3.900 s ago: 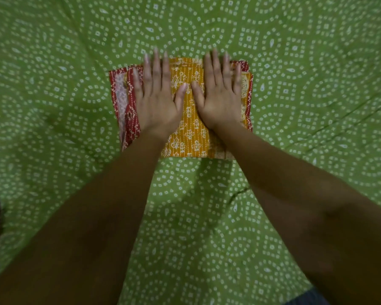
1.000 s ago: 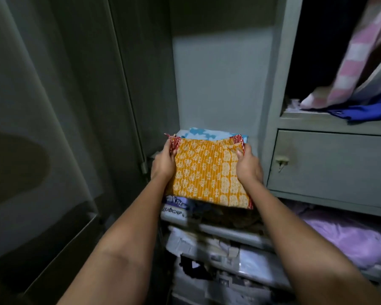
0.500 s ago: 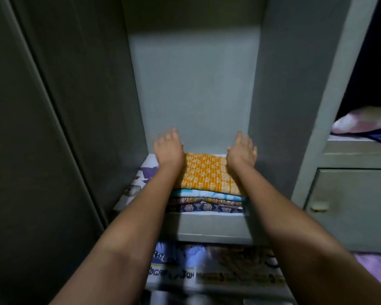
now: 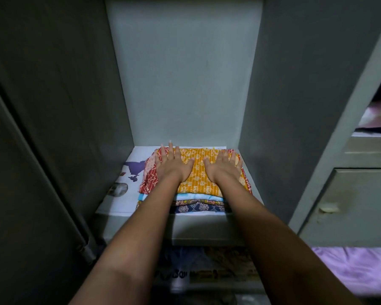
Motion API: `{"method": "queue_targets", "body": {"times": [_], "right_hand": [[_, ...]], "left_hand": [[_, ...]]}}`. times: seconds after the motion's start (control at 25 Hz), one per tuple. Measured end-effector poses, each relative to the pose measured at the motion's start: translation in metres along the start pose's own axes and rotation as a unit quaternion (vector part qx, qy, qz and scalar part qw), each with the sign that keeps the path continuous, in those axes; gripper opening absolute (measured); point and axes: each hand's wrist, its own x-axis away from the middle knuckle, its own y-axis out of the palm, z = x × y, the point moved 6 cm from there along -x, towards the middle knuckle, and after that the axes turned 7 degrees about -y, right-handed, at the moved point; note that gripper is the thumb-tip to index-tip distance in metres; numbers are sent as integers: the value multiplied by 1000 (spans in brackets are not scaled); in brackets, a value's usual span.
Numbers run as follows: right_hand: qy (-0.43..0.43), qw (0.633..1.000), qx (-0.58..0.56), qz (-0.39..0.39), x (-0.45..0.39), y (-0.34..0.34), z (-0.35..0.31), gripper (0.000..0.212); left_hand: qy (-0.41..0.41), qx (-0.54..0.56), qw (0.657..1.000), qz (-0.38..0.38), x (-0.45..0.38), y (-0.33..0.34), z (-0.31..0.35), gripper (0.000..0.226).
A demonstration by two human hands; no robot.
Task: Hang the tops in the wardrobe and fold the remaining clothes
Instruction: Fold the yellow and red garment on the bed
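Dim grey cupboard walls [image 4: 185,84], a closed drawer [image 4: 350,205] at right.

Dim scene: light from behind me brightens the wardrobe's back panel [image 4: 185,84]; my forearms read dark, side walls fall into shadow, edges bend and blur.

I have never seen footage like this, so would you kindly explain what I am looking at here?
There is no machine: a person wears a camera on the head, looking forward and down at their own two bare arms. This single view faces into an open wardrobe. On a paper-lined shelf sits a stack of folded clothes, with an orange folded cloth on top. The left hand and right hand lie flat on that cloth, fingers straight, pressing it down. Nothing is gripped. A closed drawer is at the right.
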Motion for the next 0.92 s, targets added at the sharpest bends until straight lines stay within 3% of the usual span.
{"method": "queue_targets", "body": {"times": [0.12,0.24,0.4,0.52,0.64,0.72,0.92], "right_hand": [[17,999,-28,-13,2,-13,4,85],[-10,990,-142,1,13,-45,1,82],[-74,935,-346,-1,60,-81,3,72],[-99,904,-415,-4,116,-82,19,76],[-117,868,-482,-3,198,-78,39,69],[-112,860,-498,12,247,-78,61,57],[-71,868,-489,47,352,-93,120,73]], "left_hand": [[-6,31,998,-47,-4,-9,-4,85],[-16,212,976,-43,5,-49,-7,79],[2,466,885,-19,61,-86,-3,66],[-24,581,811,-65,123,-82,-2,62],[19,553,833,-22,197,-83,7,52],[38,557,829,-25,248,-82,18,52],[66,563,822,-63,352,-86,39,52]]}}
